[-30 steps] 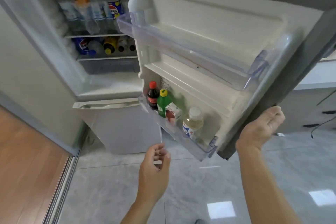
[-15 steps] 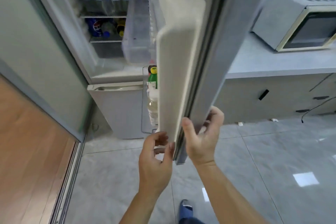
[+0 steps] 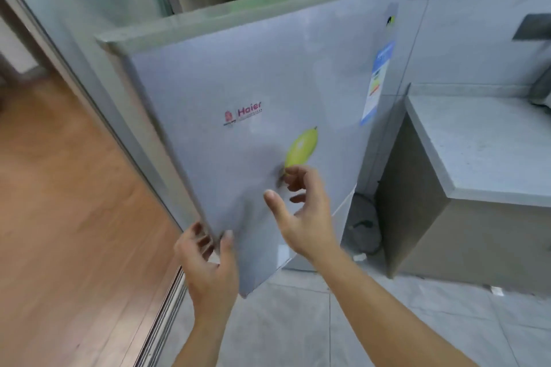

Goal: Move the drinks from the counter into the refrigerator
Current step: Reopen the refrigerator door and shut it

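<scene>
Silver-grey and smooth, the refrigerator door [image 3: 253,92] stands partly ajar, its outer face toward the person. Their left hand [image 3: 208,262] grasps the door's lower free edge, thumb on the front face and fingers wrapped behind it. The right hand [image 3: 301,205] is spread and relaxed against the door's front, fingertips at the panel just below a yellow-green fruit sticker [image 3: 301,146], gripping nothing. A blue label [image 3: 377,80] sits near the hinge side. To the right is a grey counter [image 3: 483,152]. I can see no drinks from this angle.
</scene>
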A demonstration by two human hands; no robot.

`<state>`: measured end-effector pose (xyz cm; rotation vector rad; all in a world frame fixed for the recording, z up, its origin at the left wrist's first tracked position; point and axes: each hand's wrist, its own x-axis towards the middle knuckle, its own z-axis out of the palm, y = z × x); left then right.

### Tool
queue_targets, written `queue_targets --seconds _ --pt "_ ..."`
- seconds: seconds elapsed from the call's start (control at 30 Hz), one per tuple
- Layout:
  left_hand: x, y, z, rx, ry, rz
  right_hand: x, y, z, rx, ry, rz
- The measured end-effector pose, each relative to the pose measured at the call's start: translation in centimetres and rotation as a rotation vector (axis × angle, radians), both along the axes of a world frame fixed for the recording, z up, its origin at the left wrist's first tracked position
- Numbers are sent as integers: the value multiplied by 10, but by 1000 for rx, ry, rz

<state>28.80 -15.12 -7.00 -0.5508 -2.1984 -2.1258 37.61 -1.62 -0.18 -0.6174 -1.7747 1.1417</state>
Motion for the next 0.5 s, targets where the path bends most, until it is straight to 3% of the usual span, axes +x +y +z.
queue_targets --seconds 0.23,0.5 --pt "-113 42 5 -123 -24 45 -60 88 16 72 -84 -39" --pt "-222 100 16 -167 82 -49 -118 123 23 159 -194 -67"
